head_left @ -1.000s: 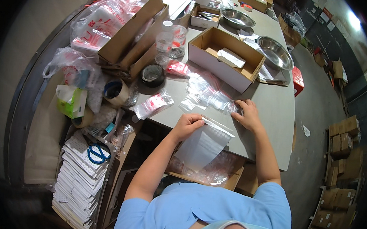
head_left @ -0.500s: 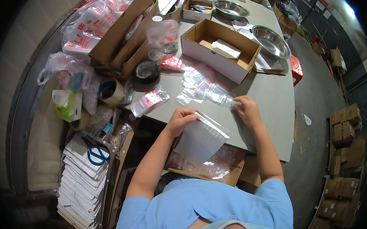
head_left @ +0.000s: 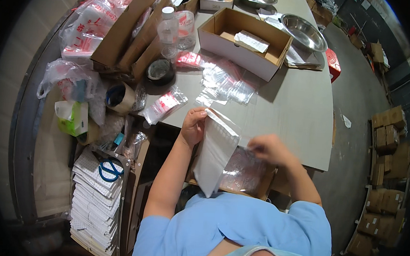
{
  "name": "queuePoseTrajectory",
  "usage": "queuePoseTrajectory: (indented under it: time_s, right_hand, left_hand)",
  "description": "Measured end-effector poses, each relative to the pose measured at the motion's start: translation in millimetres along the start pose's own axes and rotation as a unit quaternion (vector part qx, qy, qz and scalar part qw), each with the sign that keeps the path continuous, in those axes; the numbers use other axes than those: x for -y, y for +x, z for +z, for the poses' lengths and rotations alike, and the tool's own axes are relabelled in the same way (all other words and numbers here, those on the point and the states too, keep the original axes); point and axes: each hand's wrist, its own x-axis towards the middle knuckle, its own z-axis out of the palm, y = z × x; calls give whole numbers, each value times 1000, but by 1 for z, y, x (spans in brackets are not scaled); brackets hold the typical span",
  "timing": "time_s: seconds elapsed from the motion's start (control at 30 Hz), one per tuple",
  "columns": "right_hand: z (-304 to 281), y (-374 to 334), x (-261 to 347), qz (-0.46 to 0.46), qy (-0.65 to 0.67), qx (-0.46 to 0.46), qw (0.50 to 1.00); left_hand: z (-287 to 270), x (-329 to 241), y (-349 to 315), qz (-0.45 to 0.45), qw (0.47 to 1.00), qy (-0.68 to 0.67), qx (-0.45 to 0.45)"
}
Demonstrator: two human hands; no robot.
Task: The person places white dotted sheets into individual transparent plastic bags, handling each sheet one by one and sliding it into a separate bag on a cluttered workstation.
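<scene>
My left hand (head_left: 194, 125) pinches the top corner of a white sheet stack in a clear sleeve (head_left: 213, 149), which hangs tilted above an open drawer-like box. Small clear plastic bags (head_left: 247, 170) lie in that box, below the sheets. My right hand (head_left: 271, 149) is blurred by motion to the right of the sheets, its fingers closed. A pale, see-through small plastic bag (head_left: 244, 141) shows at its fingertips. Ahead on the table, several small clear bags (head_left: 224, 82) lie fanned out. A red-printed bag pack (head_left: 165, 105) is at the table's near edge.
A white cardboard box (head_left: 240, 55) stands ahead, with steel bowls (head_left: 304, 33) behind it. Tape rolls (head_left: 120, 98), a bottle (head_left: 168, 29) and upright cartons (head_left: 126, 34) crowd the left. Blue-handled scissors (head_left: 111, 170) lie on a paper stack (head_left: 95, 201).
My right hand has drawn back from the fanned bags toward my body, bringing a small bag along. My left hand has moved slightly left, turning the sheets more upright.
</scene>
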Motion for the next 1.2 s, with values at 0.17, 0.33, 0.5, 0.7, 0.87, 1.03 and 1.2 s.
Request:
queuePoseTrajectory:
  time_s: [0.17,0.33,0.5,0.7,0.87,1.03,1.2]
  right_hand:
    - [71,-26,22,-10,-58,105,993]
    - [37,-29,29,-28,-91,194,976]
    - [-28,10,65,-13,123,26,992]
    - [9,78,46,-75,-46,-250,964]
    - [13,83,38,-79,-56,-228,969]
    - [4,79,34,-100,35,-210,972]
    - [-2,84,36,-30,59,-150,986]
  left_hand:
    - [13,-6,5,-45,999,9,12]
    - [19,5,4,17,951,306,22]
    - [21,7,5,65,912,403,46]
    - [26,8,5,89,894,436,54]
    - [23,7,4,74,878,467,67]
    - [23,12,4,67,896,436,49]
    - [27,9,3,80,876,473,52]
